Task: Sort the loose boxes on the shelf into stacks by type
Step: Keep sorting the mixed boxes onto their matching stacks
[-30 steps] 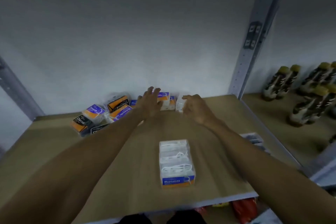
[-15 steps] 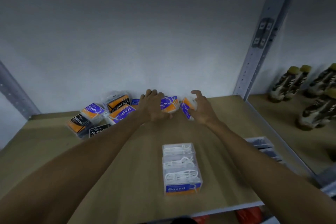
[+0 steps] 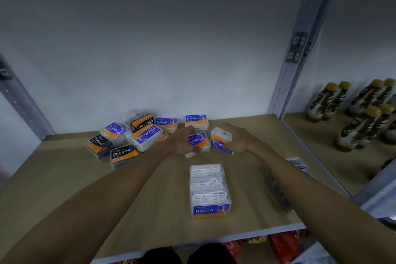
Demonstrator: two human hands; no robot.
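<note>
My left hand (image 3: 182, 140) grips a Smooth box (image 3: 200, 141) with a blue and orange label. My right hand (image 3: 239, 138) holds a second clear box (image 3: 220, 137), tilted, just right of the first. Both are lifted a little above the wooden shelf (image 3: 64, 188). A stack of clear Round boxes (image 3: 210, 191) stands near the front edge. At the back lie loose boxes: a Round box (image 3: 196, 121), another Round box (image 3: 167, 123), two Smooth boxes (image 3: 145, 135) (image 3: 113, 130) and Charcoal boxes (image 3: 123, 154) (image 3: 97, 143) (image 3: 141, 121).
A grey metal upright (image 3: 300, 40) bounds the shelf on the right. Beyond it stand several dark bottles with yellow caps (image 3: 355, 118). A flat pack (image 3: 296, 162) lies at the shelf's right edge. Red packets (image 3: 280, 244) show on the level below.
Both hands have drawn back from the rear wall toward me, each bringing a box away from the pile. A Round box at the back is now uncovered.
</note>
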